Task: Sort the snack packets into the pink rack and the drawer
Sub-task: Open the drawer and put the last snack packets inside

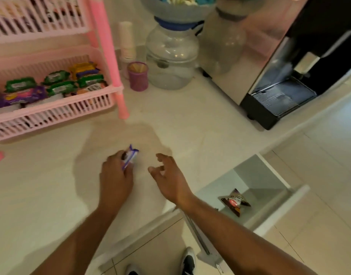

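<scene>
Two bare hands are hovering low over a pale, smooth stone-like counter [190,120]. The left hand [116,175] is gripping a small glossy packet [130,157], white with blue-purple edging, its fingers curled round it; the print on it is too blurred to read. The right hand [168,175] is holding nothing, its fingers loosely spread and slightly bent just beside the packet.

At upper left, the pink rack [71,108], moulded plastic with slotted walls and round posts, is carrying crinkly green, purple and yellow-orange wrapped snacks [57,84] in its lower tray; their labels are not legible. At lower right, a white drawer [269,211] is standing open with one dark brown foil pouch [235,201] lying inside, its lettering unreadable.

Behind, a ribbed purple cup [138,77] of wooden sticks is sitting beside a clear bulbous water jug [171,56], and a shiny steel-and-black machine [279,76] is standing at right.
</scene>
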